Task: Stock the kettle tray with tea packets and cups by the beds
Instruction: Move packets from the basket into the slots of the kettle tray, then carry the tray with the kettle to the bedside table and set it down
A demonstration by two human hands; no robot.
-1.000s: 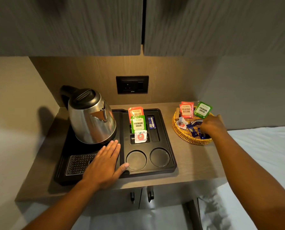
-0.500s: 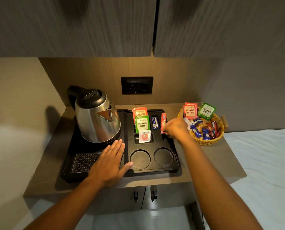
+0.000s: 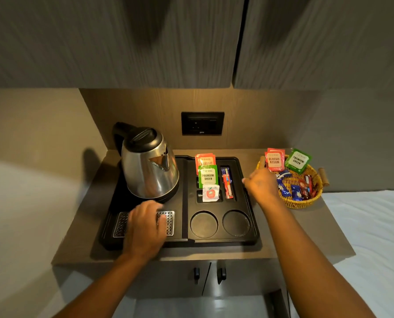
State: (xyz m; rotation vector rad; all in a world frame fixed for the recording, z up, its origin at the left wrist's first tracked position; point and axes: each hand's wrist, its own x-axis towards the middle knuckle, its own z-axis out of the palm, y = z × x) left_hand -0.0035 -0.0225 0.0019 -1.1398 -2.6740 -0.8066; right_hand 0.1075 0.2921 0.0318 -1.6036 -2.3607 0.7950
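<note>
A black kettle tray (image 3: 248, 198) sits on the counter with a steel kettle (image 3: 149, 167) at its left. In its slots stand an orange tea packet (image 3: 204, 159), a green tea packet (image 3: 208, 176) and a small white sachet (image 3: 211, 193). A red stick sachet (image 3: 227, 187) lies in the narrow right slot over blue ones. Two round cup wells (image 3: 204, 224) hold nothing. My left hand (image 3: 145, 226) rests flat on the drip grille. My right hand (image 3: 261, 185) hovers with curled fingers between the tray's right edge and the wicker basket (image 3: 306, 200), nothing visible in it.
The basket holds more orange and green tea packets (image 3: 274, 159) plus blue and red sachets. A wall socket (image 3: 202, 123) is behind the tray. Cabinets hang overhead. A white bed (image 3: 375, 226) lies to the right, cupboard doors below the counter.
My right hand carried a red stick sachet from the basket to the tray's narrow slot, let it go, and drew back right. My left hand slid back onto the grille.
</note>
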